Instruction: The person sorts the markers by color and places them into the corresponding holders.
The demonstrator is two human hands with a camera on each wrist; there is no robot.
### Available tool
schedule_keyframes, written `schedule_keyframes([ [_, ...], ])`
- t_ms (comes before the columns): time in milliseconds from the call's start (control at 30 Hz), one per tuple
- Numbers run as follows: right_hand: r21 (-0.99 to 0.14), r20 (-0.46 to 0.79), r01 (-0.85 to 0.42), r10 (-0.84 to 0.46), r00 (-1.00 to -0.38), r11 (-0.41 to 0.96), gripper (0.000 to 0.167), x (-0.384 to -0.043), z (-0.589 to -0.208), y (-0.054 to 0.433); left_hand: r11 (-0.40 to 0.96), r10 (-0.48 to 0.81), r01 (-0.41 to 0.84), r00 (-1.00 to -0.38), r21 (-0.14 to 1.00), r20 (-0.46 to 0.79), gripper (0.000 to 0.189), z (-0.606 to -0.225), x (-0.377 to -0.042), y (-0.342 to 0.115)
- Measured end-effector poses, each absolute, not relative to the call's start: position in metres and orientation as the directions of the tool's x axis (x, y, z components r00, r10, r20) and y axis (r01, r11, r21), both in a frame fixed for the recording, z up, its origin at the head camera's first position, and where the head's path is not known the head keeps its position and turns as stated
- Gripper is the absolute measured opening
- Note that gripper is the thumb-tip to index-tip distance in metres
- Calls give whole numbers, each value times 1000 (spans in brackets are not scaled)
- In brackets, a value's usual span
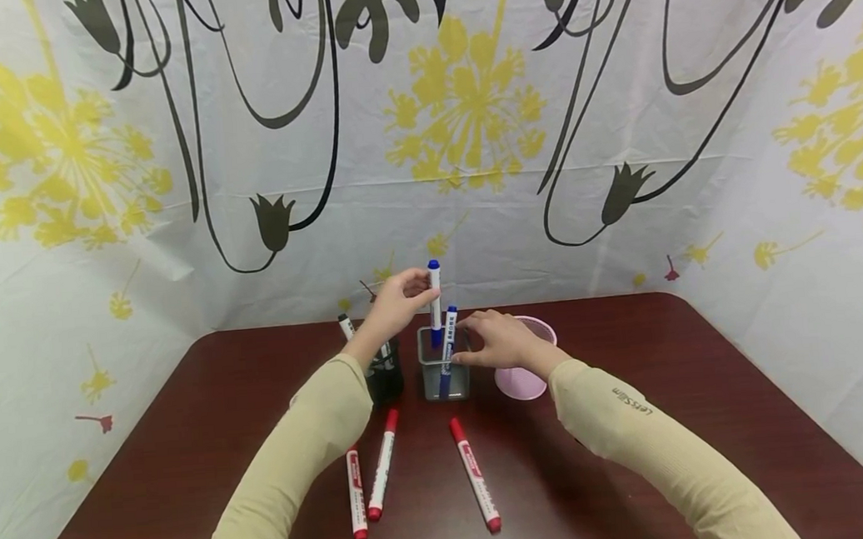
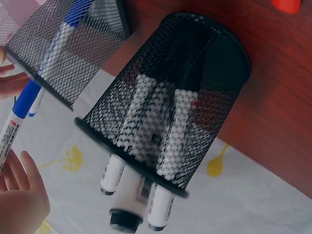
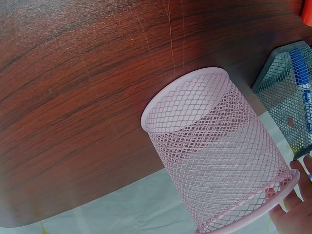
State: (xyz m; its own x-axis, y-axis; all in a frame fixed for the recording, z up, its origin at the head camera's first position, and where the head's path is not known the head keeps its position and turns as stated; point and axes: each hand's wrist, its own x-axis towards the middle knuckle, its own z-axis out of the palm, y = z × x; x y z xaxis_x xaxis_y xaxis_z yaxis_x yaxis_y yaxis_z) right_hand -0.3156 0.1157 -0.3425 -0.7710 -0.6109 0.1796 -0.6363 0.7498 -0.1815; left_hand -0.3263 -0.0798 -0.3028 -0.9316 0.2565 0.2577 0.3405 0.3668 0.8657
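Observation:
My left hand pinches a blue-capped whiteboard marker upright, its lower blue end at the opening of a grey square mesh pen holder. Inside that holder leans another blue marker, its top sticking out above the rim. On the holder's right side, my right hand grips the rim with thumb in front and fingers behind. In the left wrist view, the held marker slants across the left edge, and the left hand shows only in part.
Left of the grey holder stands a black mesh holder with several black-capped markers. A pink mesh holder is on the right, partly behind my right wrist. Three red markers lie on the dark table in front. A patterned cloth hangs behind.

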Motion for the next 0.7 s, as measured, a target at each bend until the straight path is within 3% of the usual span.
schedule_keyframes([
  [700,-159,201,-648,-618,-760,745,62,-313,-343,116,427,268,356,-928,831,260,27,-347,-323,-80],
])
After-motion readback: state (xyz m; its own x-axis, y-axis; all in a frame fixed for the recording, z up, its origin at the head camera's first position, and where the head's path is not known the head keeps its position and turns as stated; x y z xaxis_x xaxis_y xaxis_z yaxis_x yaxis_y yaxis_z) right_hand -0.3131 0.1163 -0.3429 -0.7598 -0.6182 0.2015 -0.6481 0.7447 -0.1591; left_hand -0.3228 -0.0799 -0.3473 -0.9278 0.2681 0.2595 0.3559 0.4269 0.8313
